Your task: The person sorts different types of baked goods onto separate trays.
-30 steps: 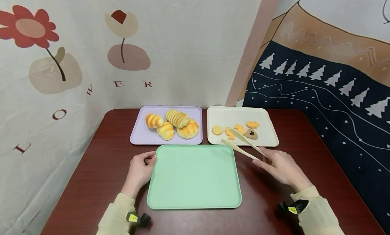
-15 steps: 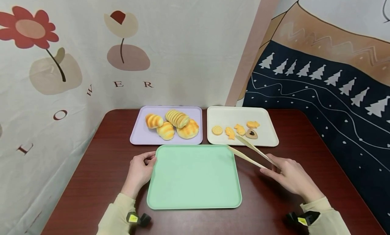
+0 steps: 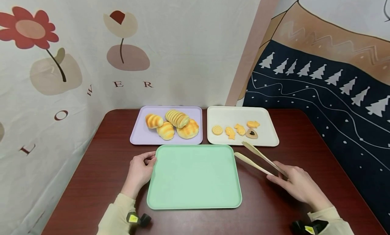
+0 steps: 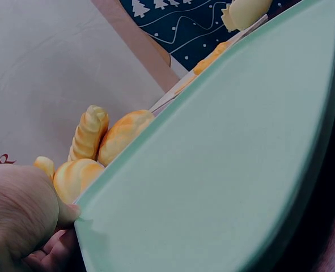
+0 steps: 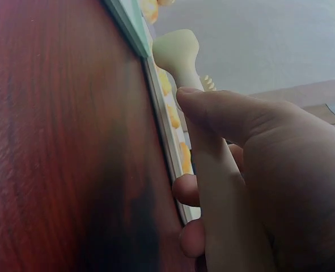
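My left hand [image 3: 141,172] pinches the left edge of the green tray [image 3: 195,177], near its far corner. That tray is bare and lies flat on the table. In the left wrist view, the thumb lies at the rim. Off the tray's right side, my right hand [image 3: 300,185] holds pale tongs [image 3: 253,164], their arms spread and nothing between the tips. The right wrist view shows the thumb along one tong arm. Just beyond the tips, the cream tray [image 3: 234,113] bears a round cookie [image 3: 217,130], several fish-shaped crackers [image 3: 230,133] and a heart-centred cookie [image 3: 251,133].
At the back left, a lilac tray [image 3: 138,138] carries several bread rolls [image 3: 188,129]. All trays stand on a dark red-brown wooden table [image 3: 100,167]. Printed cloths [image 3: 189,59] hang behind and beside it.
My right hand has drawn back toward me and to the right, bringing the tongs off the cream tray. The left hand and green tray have stayed put.
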A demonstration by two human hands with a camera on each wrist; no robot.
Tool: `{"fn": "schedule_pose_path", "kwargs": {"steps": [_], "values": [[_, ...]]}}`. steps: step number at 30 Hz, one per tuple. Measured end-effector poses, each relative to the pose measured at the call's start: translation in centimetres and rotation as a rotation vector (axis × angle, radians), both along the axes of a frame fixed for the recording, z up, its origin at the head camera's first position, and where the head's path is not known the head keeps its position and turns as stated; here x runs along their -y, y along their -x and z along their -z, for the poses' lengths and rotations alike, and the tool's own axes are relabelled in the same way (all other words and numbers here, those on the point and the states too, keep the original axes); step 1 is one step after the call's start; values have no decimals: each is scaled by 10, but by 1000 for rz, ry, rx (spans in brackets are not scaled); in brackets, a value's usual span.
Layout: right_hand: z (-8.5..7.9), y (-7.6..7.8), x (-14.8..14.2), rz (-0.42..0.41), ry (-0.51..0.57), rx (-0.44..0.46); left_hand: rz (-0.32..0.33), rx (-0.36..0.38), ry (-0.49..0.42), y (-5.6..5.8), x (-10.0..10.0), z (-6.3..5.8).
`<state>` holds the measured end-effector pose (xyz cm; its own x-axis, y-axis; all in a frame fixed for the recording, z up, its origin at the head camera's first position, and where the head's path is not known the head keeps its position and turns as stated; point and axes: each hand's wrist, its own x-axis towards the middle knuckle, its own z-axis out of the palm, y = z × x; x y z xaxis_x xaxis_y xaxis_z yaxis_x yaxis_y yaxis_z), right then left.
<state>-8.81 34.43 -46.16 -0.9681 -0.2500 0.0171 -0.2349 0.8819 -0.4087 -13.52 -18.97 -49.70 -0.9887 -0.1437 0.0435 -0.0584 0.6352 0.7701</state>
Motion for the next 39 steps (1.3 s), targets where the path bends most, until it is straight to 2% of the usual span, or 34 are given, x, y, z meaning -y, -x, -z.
{"fn": "schedule_pose_path", "kwargs": {"steps": [10, 26, 39], "values": [[3, -7, -7, 9, -3, 35, 8, 12, -4, -3, 0, -3], [11, -10, -9, 12, -19, 35, -2, 1, 1, -3, 0, -1], [9, -12, -9, 13, -162, -3, -2, 0, 3, -2, 0, -1]]}}
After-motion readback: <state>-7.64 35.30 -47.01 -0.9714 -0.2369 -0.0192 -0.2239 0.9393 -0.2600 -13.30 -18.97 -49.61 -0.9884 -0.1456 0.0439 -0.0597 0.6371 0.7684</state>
